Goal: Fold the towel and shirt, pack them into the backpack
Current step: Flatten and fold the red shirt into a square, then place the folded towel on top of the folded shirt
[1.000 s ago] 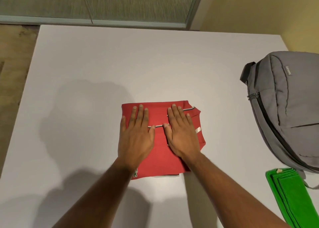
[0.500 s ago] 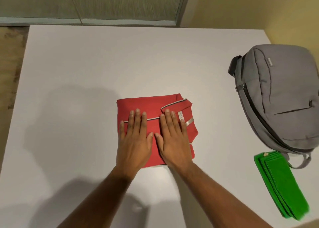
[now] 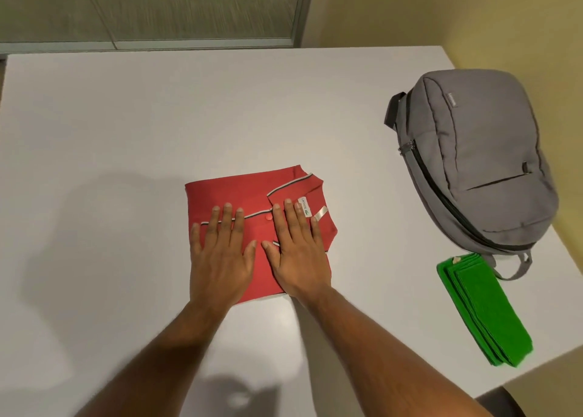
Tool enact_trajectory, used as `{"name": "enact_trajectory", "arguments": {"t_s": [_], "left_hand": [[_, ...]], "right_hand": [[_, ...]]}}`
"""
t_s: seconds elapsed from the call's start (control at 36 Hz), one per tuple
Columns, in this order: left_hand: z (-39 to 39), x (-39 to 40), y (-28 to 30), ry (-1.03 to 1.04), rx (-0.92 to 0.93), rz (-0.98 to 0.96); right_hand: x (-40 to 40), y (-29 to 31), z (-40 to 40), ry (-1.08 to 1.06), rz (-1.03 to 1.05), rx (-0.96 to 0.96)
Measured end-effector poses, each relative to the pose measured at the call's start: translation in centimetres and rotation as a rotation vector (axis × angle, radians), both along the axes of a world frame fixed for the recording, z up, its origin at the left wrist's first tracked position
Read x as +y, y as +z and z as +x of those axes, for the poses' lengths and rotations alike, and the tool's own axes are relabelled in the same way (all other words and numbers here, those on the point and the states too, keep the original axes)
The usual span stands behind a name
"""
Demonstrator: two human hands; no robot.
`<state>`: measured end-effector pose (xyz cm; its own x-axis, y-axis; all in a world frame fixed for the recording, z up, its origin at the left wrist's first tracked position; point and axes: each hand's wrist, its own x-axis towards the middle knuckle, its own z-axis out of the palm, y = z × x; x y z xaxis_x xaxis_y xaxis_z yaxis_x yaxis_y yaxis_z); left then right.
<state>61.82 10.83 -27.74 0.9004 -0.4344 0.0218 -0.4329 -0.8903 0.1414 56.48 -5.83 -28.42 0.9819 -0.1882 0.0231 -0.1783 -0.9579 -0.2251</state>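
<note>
Ten straight fingers, slightly spread: left hand (image 3: 220, 259) and right hand (image 3: 298, 252) pressing flat on folded red shirt (image 3: 252, 196), mid-table (image 3: 126, 117). Green towel (image 3: 482, 309) already folded beside grey backpack (image 3: 479, 177). Zipper seemingly closed; packing not begun.

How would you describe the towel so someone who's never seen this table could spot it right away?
Start at the white table and go to its right edge, where the grey backpack lies. Just nearer than the backpack, by its strap, is the towel, folded into a long narrow stack. It is the only bright green thing; the shirt under both hands is red.
</note>
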Motion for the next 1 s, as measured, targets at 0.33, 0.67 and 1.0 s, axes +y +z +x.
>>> {"name": "enact_trajectory", "arguments": {"t_s": [0.33, 0.67, 1.0], "left_hand": [[-0.5, -2.7, 1.9, 0.051, 0.056, -0.095], [-4.7, -15.8, 4.1, -0.317, 0.063, -0.241], [-10.9, -27.3, 2.6, -0.592, 0.214, -0.183]], "right_hand": [[-1.7, 2.4, -2.4, -0.073, 0.059, -0.026], [-9.9, 3.0, -9.8, -0.27, -0.038, 0.082], [-19.0, 2.5, -18.5, -0.552, -0.04, 0.121]]}}
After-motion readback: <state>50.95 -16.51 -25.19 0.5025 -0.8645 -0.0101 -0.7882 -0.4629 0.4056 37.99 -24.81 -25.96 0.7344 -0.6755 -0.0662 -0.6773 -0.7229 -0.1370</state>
